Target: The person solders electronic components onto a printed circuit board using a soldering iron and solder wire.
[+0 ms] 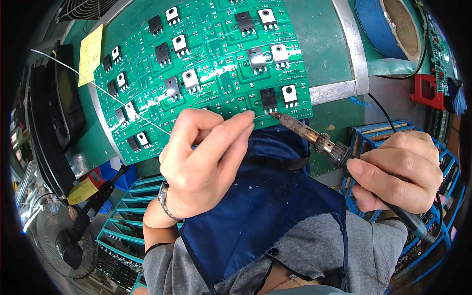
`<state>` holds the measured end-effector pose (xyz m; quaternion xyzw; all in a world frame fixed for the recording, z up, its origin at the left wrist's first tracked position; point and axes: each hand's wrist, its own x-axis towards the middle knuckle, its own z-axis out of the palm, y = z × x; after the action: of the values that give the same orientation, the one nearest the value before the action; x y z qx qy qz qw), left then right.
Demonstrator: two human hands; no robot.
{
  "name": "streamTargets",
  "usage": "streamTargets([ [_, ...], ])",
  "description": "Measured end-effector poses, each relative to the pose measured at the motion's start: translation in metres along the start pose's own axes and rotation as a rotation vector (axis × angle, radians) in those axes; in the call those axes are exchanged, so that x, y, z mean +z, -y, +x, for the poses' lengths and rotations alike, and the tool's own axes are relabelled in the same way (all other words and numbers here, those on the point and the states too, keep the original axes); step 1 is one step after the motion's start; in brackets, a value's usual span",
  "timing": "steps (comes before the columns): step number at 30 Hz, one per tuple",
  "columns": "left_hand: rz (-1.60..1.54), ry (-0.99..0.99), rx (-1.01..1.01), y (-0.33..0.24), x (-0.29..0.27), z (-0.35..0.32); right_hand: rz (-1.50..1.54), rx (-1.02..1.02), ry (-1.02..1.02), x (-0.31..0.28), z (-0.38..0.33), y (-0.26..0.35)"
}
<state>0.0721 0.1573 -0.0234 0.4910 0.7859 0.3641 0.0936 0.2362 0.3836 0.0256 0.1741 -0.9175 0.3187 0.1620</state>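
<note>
A large green circuit board (211,73) with several black and white flat components lies on a green bench. My right hand (396,169) grips a soldering iron (314,137), its tip touching the board's near edge below a black component (268,98). My left hand (204,160) is closed on a thin solder wire (98,88) that runs up and left over the board; its fingertips rest at the board's near edge, close to the iron's tip.
A blue tape roll (388,24) sits at the back right by a metal strip (351,44). Blue racks (128,216) stand below left and right. A fan (59,236), a yellow note (90,54) and a black tool (91,206) are on the left.
</note>
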Motion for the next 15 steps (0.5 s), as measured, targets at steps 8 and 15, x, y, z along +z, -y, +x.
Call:
streamTargets([
  [8,-0.014,-0.095,0.018,0.005,-0.002,-0.006,0.035,-0.008,0.047,-0.006,0.0,0.001],
  [15,-0.046,-0.083,-0.014,-0.002,0.008,-0.003,-0.022,0.024,0.041,-0.016,-0.011,0.005],
])
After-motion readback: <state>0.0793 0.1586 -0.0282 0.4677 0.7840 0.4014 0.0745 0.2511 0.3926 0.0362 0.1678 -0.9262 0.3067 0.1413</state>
